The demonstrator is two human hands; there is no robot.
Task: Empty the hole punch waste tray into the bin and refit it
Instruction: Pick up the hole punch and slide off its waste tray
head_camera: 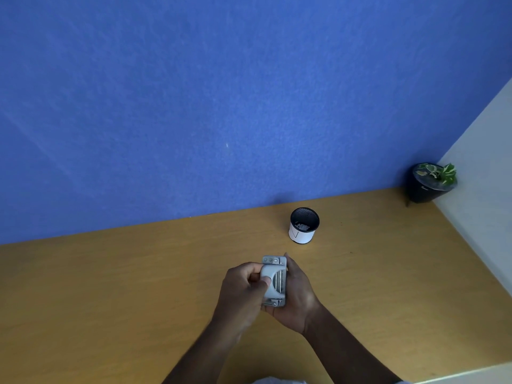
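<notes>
Both hands are holding a grey hole punch point(273, 281) above the middle of the wooden desk point(138, 286), nearer its front edge than the back one. The right hand point(297, 297) is cupping the punch from the right side and from below, fingers wrapping round it. The left hand point(243, 286) is closing on its left side, with the thumb pressing on the pale rounded part at the middle. The punch is lying lengthwise, pointing away from the person, and its metal underside with slots is facing up. Whether the waste tray is on or off, the blur is making it hard to tell.

A small bin point(304, 225), white outside and black inside, is standing upright near the back edge of the desk, apart from the hands, with some pale scraps lying at its bottom. A potted plant point(430, 182) is sitting in the back right corner, against the blue wall point(221, 92).
</notes>
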